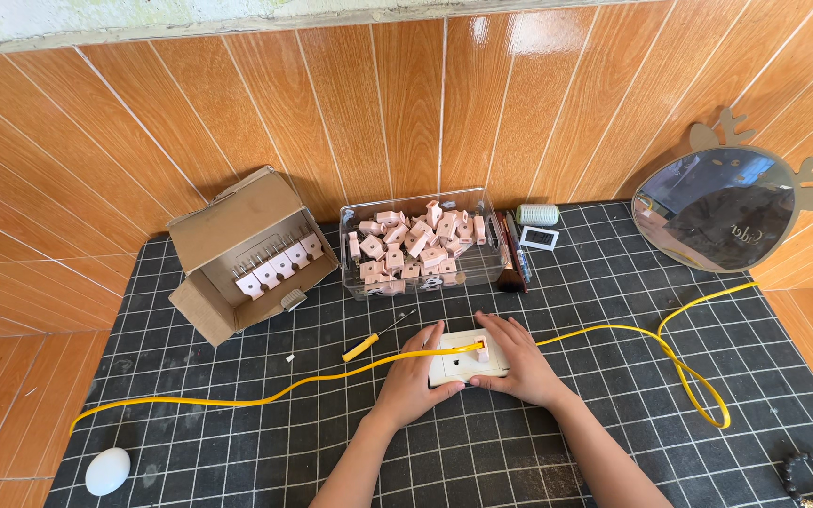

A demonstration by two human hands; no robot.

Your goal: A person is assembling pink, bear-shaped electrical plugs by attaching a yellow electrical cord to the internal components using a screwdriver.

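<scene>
A white socket plate (452, 370) lies flat on the black grid mat (613, 310). My left hand (413, 378) holds its left edge, fingers curled over the top. On the plate's right side rests my right hand (517, 362), its fingers on a small pink plug (483, 352) seated in the plate. A yellow cable (265, 397) runs across the mat and passes over the plate between my hands. A yellow-handled screwdriver (374, 339) lies just left of my left hand.
A clear box of several pink plugs (421, 243) stands behind the plate. An open cardboard box (248, 252) with plugs sits back left. A round mirror (725, 209) leans at the right. A white egg-shaped object (107, 470) and a bead bracelet (809, 478) lie near the front.
</scene>
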